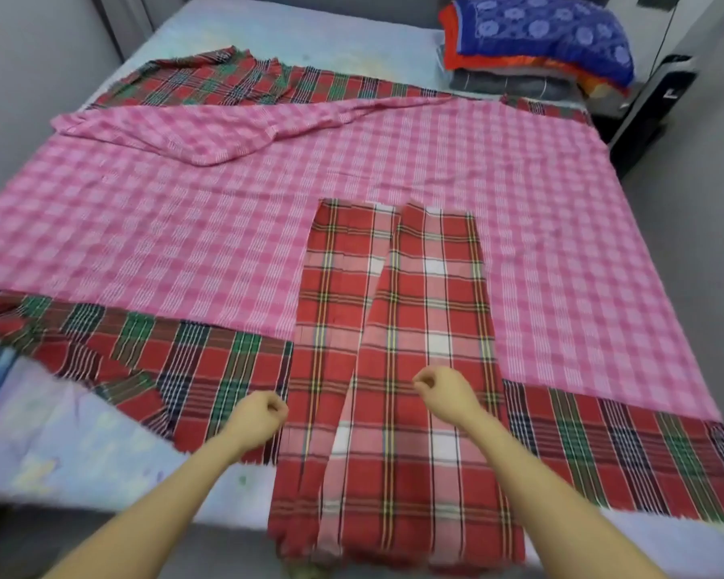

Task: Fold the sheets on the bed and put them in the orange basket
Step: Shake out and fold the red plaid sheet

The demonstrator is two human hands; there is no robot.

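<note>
A bed point(84, 449) with a pale blue printed cover fills the view, grey walls along its left side and behind its head. A pink checked sheet point(185, 227) lies spread across most of it from the left edge to the right edge, its far left part turned back on itself in a loose fold. Beneath it a red and green plaid sheet point(185, 361) shows along the near edge and at the far edge. On top of both, at the middle of the near edge, a red and white plaid sheet point(419, 311) lies folded into a long strip running away from the person. A pile of folded cloths point(536, 48) sits at the far right corner. The left hand point(260, 413) hovers at the strip's left edge and the right hand point(444, 388) over the strip, each with fingers curled together into a loose fist, the cloth flat beneath.
</note>
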